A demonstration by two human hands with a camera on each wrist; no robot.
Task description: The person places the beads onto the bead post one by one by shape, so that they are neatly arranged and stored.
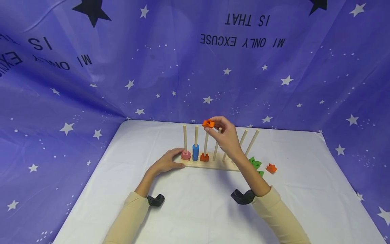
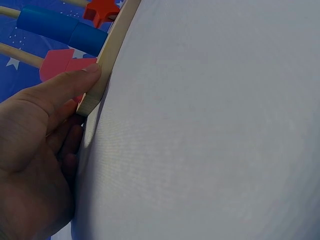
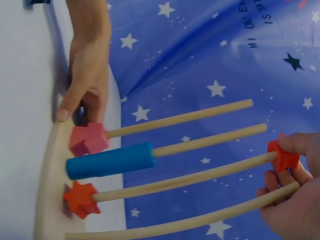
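A wooden peg board (image 1: 210, 165) with several upright pegs stands on the table. My left hand (image 1: 167, 160) grips its left end, thumb along the front edge and fingers around the end. My right hand (image 1: 226, 137) pinches an orange star bead (image 3: 286, 154) at the tip of the third peg (image 3: 200, 177). Another orange star bead (image 1: 204, 157) sits at that peg's foot. Pink beads (image 1: 186, 155) sit low on the first peg, beside my left hand. On the second peg are blue cylinder beads (image 2: 62, 30). The right forearm partly hides the board's right side.
Right of the board, a loose orange star bead (image 1: 271, 168) lies on the white table (image 1: 195, 210). Green beads (image 1: 255, 163) lie by the board's right end, partly behind the right forearm. A purple star-patterned cloth (image 1: 182, 67) hangs behind the table.
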